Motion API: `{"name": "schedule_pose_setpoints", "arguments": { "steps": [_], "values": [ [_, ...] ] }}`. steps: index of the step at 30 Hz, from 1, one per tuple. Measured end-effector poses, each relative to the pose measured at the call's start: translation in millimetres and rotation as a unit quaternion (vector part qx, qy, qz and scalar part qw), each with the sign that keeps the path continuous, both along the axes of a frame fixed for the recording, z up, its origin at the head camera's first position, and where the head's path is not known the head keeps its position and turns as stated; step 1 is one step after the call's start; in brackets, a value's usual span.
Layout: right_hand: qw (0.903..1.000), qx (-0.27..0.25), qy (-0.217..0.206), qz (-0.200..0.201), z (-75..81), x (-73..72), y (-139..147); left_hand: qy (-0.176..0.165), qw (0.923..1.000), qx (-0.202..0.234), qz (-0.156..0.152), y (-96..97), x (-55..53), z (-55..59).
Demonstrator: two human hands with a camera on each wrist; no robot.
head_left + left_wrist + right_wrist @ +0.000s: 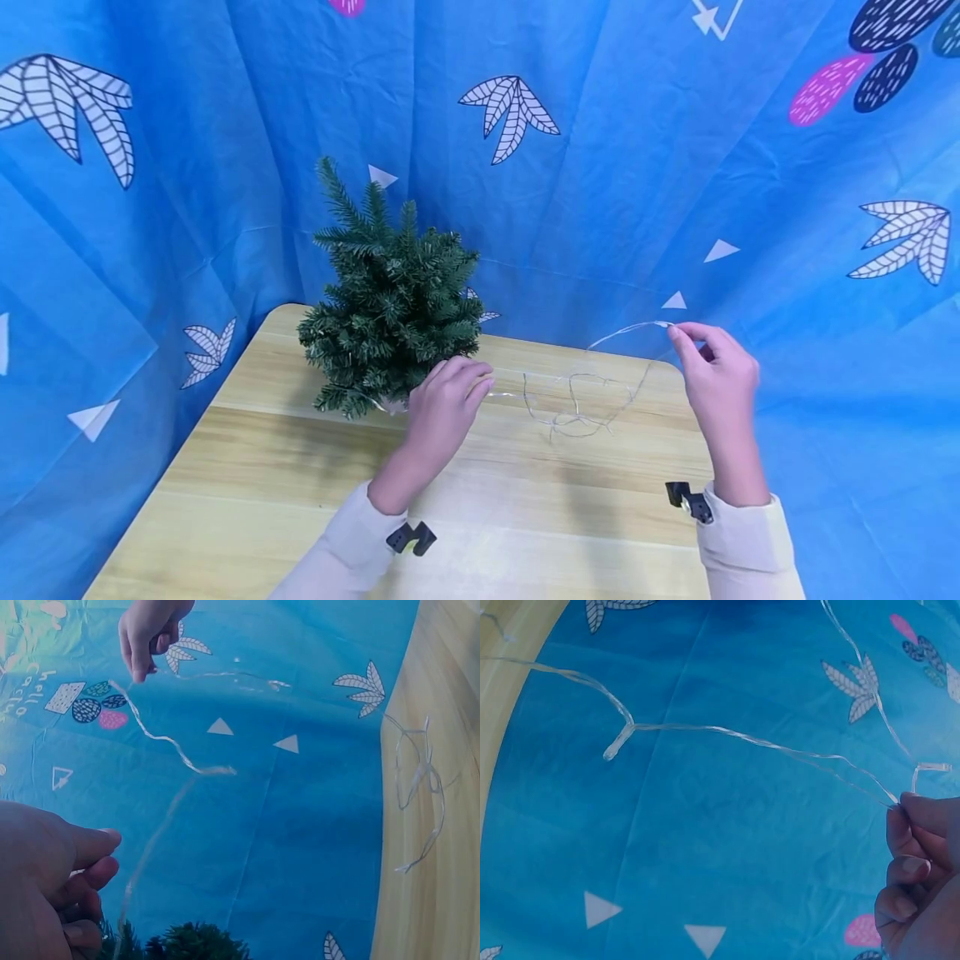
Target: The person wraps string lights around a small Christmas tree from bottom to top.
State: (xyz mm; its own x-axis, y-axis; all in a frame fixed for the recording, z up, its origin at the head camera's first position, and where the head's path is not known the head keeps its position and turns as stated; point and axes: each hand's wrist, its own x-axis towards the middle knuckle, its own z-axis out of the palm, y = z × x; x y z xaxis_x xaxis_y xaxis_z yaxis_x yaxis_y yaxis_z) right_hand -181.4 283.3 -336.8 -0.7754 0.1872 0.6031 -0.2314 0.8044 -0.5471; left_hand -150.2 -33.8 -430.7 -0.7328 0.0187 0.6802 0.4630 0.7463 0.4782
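A small green artificial Christmas tree (393,304) stands at the table's back left. Its lower branches have a clear string-light wire (506,394) at them, which runs right and lies partly in loose loops. Beside the tree's lower right side is my left hand (446,404), fingers loosely bent; in the left wrist view, the wire passes just beyond its fingertips (111,838), not visibly pinched. Raised above the table's right end, my right hand (716,371) pinches the string lights (742,736) between thumb and forefinger. A small clear bulb (619,741) hangs on the wire.
The light wooden table (480,533) has its back edge close to a blue patterned cloth (600,208), which also hangs at the left and right. Loose wire loops (577,417) are at the table's back right, between the hands.
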Motion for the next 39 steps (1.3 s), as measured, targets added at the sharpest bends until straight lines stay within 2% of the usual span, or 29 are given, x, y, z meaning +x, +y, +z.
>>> {"name": "schedule_pose_setpoints", "arguments": {
  "steps": [2, 4, 9, 13, 19, 24, 29, 39],
  "values": [
    [1.0, 0.0, -0.001, 0.01, 1.1, -2.3, -5.3, -0.008, 1.0, 0.001, -0.003, 0.9, -1.0, 6.2],
    [0.9999, 0.003, -0.003, 0.015, 2.0, -5.1, -10.4, -0.017, 0.9998, 0.004, -0.012, 3.9, -4.1, 17.5],
    [0.9995, 0.007, -0.009, 0.028, 3.1, -11.5, -25.0, -0.049, 0.9973, 0.01, -0.053, 16.8, -17.1, 53.1],
    [0.9989, 0.019, -0.006, 0.042, 4.1, -13.7, -34.9, -0.073, 0.9941, 0.02, -0.078, 29.0, -29.3, 70.0],
    [0.9975, 0.04, 0.015, 0.057, 5.0, -17.7, -46.9, -0.084, 0.9886, 0.045, -0.117, 44.8, -46.1, 80.5],
    [0.9913, 0.096, 0.058, 0.068, 4.2, -22.5, -53.1, -0.098, 0.9827, 0.05, -0.149, 56.1, -55.6, 90.1],
    [0.9804, 0.141, 0.109, 0.084, 3.1, -26.9, -58.6, -0.111, 0.9822, 0.025, -0.149, 64.2, -64.1, 98.8],
    [0.9675, 0.166, 0.166, 0.094, 4.1, -32.5, -69.5, -0.114, 0.9813, -0.025, -0.153, 71.8, -81.4, 112.6]
  ]
}}
